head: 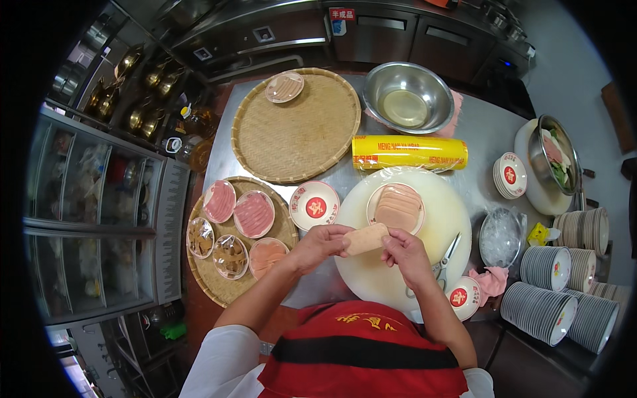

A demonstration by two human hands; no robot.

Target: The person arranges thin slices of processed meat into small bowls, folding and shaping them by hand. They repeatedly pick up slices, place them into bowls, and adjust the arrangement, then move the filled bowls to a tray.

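Between the fingertips of both hands is a pale pink slice of luncheon meat [367, 240], with rounded corners. My left hand [318, 248] pinches its left end, and my right hand [409, 257] pinches the right end. Just beyond the slice, a small plate [421, 213] carries overlapping slices of the same meat [398, 201]. That plate rests on a round white cutting board [366, 283]. Kitchen scissors [446, 263] lie on the board beside my right hand, their handles partly hidden by my wrist. A yellow roll of plastic wrap [410, 152] lies past the board, some film pulled loose.
At left, a woven bamboo tray [219, 291] holds several wrapped plates of food; another bamboo tray [298, 129] bears one plate. A steel bowl [408, 99] stands at the back. Printed plates [314, 206] sit beside the board. Stacked plates [537, 311] fill the right side.
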